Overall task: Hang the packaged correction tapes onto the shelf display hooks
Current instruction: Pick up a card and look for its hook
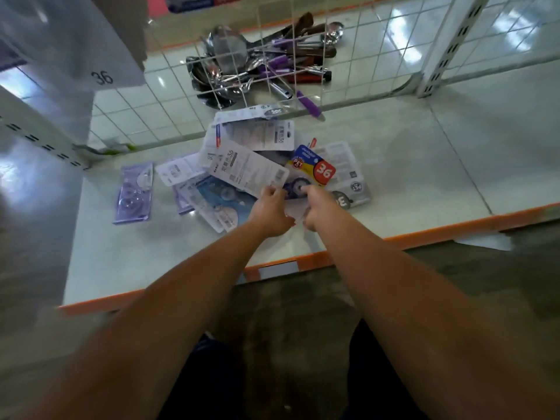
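Near edge: both bare forearms reach out over the floor to a low shelf (394,189) with an orange front strip.

Left hand (269,212): grip closed on the near edge of a white-backed pack (248,168), thumb on top. The pack lies tilted over the heap, far end pointing left and away.

Right hand (315,209): just right of the left hand, fingers curled, forefinger reaching onto a purple-tape pack (298,187). Cannot tell whether this grip holds anything or only touches. A pale pack corner shows between the two hands.

The loose heap of correction tape packs (230,195) spreads left, right and beyond the hands, mostly face down. Yellow-and-blue pack (315,166) marked 36 lies just beyond the right hand. One lilac pack (133,192) lies apart at left.

Farther: wire grid panel (363,56); behind it, a pile of kitchen utensils (257,65).

Upper left, blurred: a hanging pack (91,56) marked 36. No hook visible.

Progress, as judged: early. Nearly all stock is unhung; this looks like sorting and picking from the heap.
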A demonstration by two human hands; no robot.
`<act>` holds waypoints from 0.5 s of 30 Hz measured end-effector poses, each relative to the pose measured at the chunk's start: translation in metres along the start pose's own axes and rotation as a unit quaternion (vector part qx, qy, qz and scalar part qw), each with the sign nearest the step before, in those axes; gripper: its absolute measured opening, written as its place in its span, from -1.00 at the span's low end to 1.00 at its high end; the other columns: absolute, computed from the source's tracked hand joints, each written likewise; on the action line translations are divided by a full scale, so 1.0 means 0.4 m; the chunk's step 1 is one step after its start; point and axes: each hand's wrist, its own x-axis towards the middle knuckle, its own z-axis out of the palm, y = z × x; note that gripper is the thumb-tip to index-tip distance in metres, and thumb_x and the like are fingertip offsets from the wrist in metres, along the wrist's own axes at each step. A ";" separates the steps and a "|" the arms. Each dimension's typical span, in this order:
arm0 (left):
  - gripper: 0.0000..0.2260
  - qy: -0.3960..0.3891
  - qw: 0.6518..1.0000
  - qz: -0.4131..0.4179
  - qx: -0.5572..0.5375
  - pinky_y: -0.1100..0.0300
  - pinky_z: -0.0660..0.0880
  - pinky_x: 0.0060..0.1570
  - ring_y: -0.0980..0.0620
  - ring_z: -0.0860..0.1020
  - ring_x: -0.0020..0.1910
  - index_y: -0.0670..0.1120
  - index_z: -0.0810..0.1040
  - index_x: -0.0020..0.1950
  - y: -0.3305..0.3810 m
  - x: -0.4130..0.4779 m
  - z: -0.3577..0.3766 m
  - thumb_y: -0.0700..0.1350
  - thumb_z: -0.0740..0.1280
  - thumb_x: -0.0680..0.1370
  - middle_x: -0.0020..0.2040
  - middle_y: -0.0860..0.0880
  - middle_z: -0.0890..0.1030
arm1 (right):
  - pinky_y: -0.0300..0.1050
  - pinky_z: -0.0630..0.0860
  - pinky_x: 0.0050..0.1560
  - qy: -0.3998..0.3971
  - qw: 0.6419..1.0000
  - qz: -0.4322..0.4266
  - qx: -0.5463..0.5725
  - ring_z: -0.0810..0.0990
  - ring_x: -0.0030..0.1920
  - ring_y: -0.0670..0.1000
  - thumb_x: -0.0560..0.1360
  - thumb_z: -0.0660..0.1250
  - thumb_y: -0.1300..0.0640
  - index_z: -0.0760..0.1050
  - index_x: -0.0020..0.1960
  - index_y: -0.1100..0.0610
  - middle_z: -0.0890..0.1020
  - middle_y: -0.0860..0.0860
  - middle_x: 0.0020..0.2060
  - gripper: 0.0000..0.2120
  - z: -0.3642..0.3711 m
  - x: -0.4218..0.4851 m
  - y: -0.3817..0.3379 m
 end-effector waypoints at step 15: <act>-0.41 0.028 0.989 0.010 -0.146 0.16 0.33 0.28 -0.13 0.40 0.35 -0.14 0.29 0.44 0.027 -0.090 -0.207 -0.01 0.43 0.50 0.39 -0.13 0.41 | 0.10 0.57 0.03 0.056 0.942 -0.307 -0.124 0.58 -0.02 0.13 0.52 0.27 0.08 0.45 0.03 0.10 0.59 0.12 -0.02 -0.87 -0.012 -0.128 -0.099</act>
